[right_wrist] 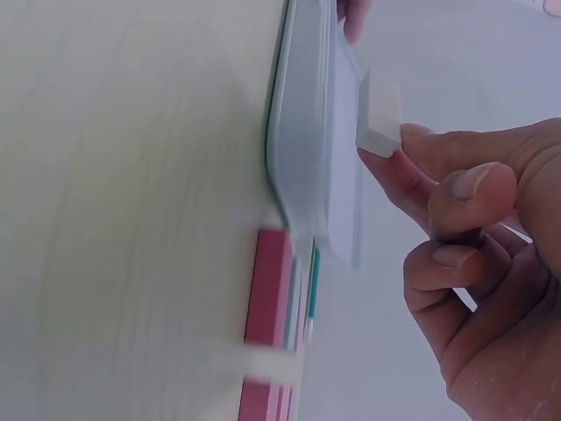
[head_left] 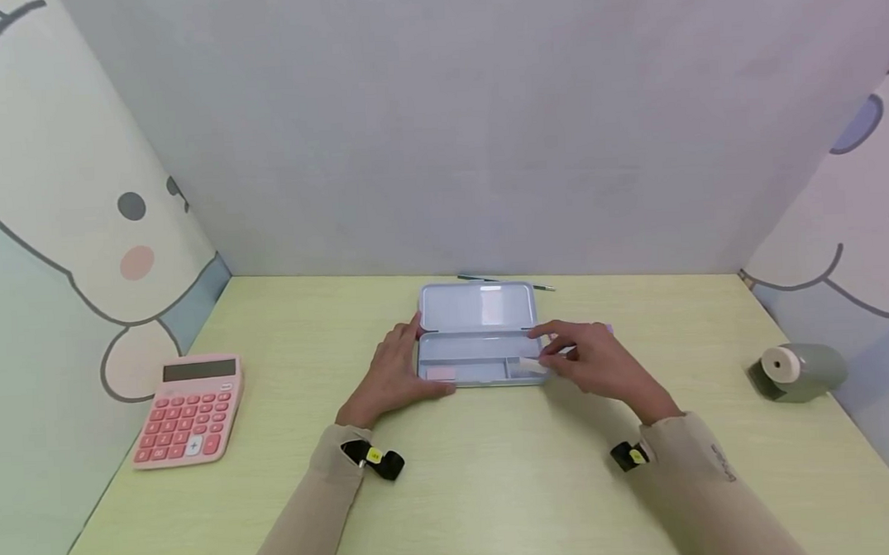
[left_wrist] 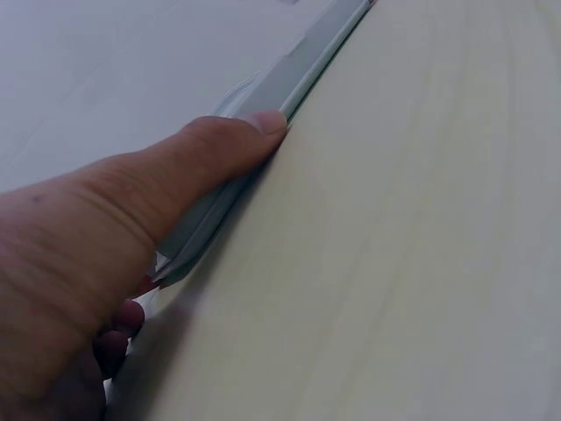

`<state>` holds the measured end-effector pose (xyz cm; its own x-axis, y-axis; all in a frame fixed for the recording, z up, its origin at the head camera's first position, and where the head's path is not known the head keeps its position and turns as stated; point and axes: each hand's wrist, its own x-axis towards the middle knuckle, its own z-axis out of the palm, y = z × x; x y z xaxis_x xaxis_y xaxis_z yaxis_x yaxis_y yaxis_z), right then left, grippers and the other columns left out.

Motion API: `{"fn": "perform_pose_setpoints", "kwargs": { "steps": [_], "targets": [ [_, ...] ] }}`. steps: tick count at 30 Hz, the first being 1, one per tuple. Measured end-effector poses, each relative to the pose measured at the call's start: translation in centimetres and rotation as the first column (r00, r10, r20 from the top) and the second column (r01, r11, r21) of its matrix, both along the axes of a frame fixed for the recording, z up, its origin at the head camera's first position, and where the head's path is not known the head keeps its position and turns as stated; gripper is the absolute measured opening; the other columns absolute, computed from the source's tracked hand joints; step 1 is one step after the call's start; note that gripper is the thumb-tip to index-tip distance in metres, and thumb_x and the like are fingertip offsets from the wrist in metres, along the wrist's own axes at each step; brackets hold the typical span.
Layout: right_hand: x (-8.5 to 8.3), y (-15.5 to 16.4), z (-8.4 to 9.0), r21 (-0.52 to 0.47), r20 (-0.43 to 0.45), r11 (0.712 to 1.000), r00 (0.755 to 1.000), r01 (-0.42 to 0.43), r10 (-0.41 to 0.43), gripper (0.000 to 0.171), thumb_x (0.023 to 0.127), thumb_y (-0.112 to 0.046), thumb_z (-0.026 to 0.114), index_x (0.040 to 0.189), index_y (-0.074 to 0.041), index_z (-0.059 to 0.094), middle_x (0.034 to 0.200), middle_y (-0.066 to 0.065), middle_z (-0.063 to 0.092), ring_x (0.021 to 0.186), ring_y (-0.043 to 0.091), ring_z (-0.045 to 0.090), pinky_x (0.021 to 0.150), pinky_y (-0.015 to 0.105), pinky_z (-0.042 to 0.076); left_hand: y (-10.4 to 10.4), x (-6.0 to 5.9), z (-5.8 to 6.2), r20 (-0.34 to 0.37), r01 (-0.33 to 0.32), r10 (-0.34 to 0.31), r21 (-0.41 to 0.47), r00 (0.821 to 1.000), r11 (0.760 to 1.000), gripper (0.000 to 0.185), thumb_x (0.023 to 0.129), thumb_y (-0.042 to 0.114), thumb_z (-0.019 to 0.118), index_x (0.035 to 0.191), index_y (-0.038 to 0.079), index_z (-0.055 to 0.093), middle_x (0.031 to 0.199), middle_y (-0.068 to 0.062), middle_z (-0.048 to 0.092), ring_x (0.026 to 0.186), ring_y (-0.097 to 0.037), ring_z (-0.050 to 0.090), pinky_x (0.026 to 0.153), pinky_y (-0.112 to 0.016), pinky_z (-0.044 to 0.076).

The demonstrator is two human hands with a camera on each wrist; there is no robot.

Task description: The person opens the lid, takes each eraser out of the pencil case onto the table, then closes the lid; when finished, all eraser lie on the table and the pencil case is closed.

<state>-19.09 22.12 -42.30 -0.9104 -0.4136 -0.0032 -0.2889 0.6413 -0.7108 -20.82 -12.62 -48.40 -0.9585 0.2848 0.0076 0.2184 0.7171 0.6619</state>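
A light-blue pencil case [head_left: 479, 342] lies open on the table, its lid folded back. My left hand [head_left: 398, 370] grips its left end, with the thumb [left_wrist: 232, 145] along the front wall and the other fingers around the side. Between thumb and index finger, my right hand [head_left: 593, 358] pinches a white eraser [right_wrist: 379, 118] above the right end of the case. Its other fingers are curled free of the eraser. Inside the case, a pink piece [head_left: 441, 374] lies in the front left compartment, left of a small divider.
Behind the lid lies a thin dark pencil [head_left: 543, 288]. A pink item with a white band [right_wrist: 267, 289] lies beside the case's right end, mostly hidden by my right hand in the head view. A pink calculator [head_left: 190, 413] sits at left, a grey pencil sharpener [head_left: 806, 372] at right.
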Motion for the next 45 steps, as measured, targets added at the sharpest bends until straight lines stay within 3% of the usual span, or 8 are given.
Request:
{"fn": "perform_pose_setpoints", "kwargs": {
  "steps": [3,10,15,20,24,27,35,45],
  "targets": [
    [0.7,1.6,0.0,-0.012,0.004,1.000,1.000,0.022,-0.022,0.038,0.100,-0.007,0.074,0.137,-0.011,0.068,0.116,0.017,0.080,0.078,0.023,0.077,0.046,0.031,0.050,-0.2,0.0,-0.1,-0.002,-0.001,0.001,-0.002,1.000,1.000,0.138,0.071,0.061,0.093,0.175,0.018,0.012,0.162,-0.013,0.044,0.146,-0.034,0.043,0.125,-0.059,0.037],
    [2.0,4.5,-0.6,0.097,-0.048,0.993,0.997,0.063,-0.059,0.034,0.099,-0.012,0.077,0.132,-0.016,0.071,0.111,0.014,0.081,0.084,0.015,0.073,0.057,0.027,0.054,-0.3,-0.1,-0.3,-0.005,-0.004,0.004,-0.022,1.000,1.000,0.138,0.071,0.062,0.093,0.175,0.018,0.012,0.161,-0.013,0.044,0.146,-0.035,0.043,0.125,-0.059,0.038],
    [2.3,5.8,-1.2,0.098,-0.034,0.992,0.997,0.074,-0.071,0.034,0.099,-0.009,0.076,0.132,-0.015,0.070,0.112,0.014,0.080,0.093,0.020,0.076,0.059,0.028,0.056,-0.4,-0.1,-0.4,-0.011,-0.004,0.004,-0.016,1.000,1.000,0.138,0.071,0.062,0.093,0.174,0.017,0.013,0.160,-0.014,0.045,0.145,-0.035,0.044,0.124,-0.059,0.038],
    [2.3,6.0,-1.9,0.134,-0.036,0.991,0.999,0.026,-0.021,0.034,0.096,-0.004,0.077,0.127,-0.018,0.072,0.103,0.001,0.078,0.088,0.010,0.067,0.065,0.022,0.051,-0.5,-0.1,-0.4,-0.006,-0.004,0.004,-0.016,1.000,1.000,0.138,0.072,0.063,0.092,0.174,0.016,0.013,0.160,-0.013,0.045,0.145,-0.034,0.044,0.123,-0.059,0.040],
    [2.6,6.0,-2.0,0.143,0.012,0.990,1.000,-0.004,0.002,0.034,0.093,-0.007,0.081,0.124,-0.018,0.072,0.100,-0.002,0.073,0.076,0.006,0.058,0.065,0.022,0.047,-0.5,0.0,-0.4,-0.002,-0.002,0.002,-0.012,1.000,1.000,0.137,0.072,0.062,0.092,0.174,0.017,0.013,0.160,-0.013,0.045,0.145,-0.034,0.043,0.124,-0.059,0.038],
    [2.8,5.9,-1.9,0.148,0.029,0.989,1.000,-0.005,0.001,0.036,0.092,-0.009,0.083,0.126,-0.016,0.071,0.102,-0.001,0.072,0.076,0.006,0.059,0.067,0.021,0.048,-0.4,0.0,-0.4,-0.003,-0.001,0.001,-0.011,1.000,1.000,0.138,0.072,0.062,0.092,0.175,0.017,0.013,0.160,-0.013,0.045,0.145,-0.034,0.043,0.124,-0.059,0.038],
    [2.7,5.6,-1.9,0.170,-0.062,0.985,0.998,0.025,-0.015,0.035,0.091,-0.006,0.084,0.122,-0.017,0.072,0.099,-0.005,0.073,0.084,0.010,0.057,0.069,0.022,0.046,-0.3,-0.1,-0.4,0.000,-0.001,0.001,-0.022,1.000,1.000,0.138,0.072,0.061,0.093,0.175,0.018,0.011,0.162,-0.012,0.044,0.147,-0.035,0.042,0.126,-0.058,0.037],
    [2.0,5.4,-2.1,0.174,-0.062,0.984,0.998,0.031,-0.020,0.035,0.092,-0.004,0.082,0.123,-0.016,0.071,0.102,-0.002,0.074,0.089,0.015,0.062,0.073,0.022,0.050,-0.1,-0.2,-0.4,-0.002,0.002,-0.002,-0.016,1.000,1.000,0.138,0.072,0.062,0.092,0.175,0.019,0.012,0.162,-0.012,0.044,0.147,-0.034,0.042,0.125,-0.058,0.038]
  ]
}}
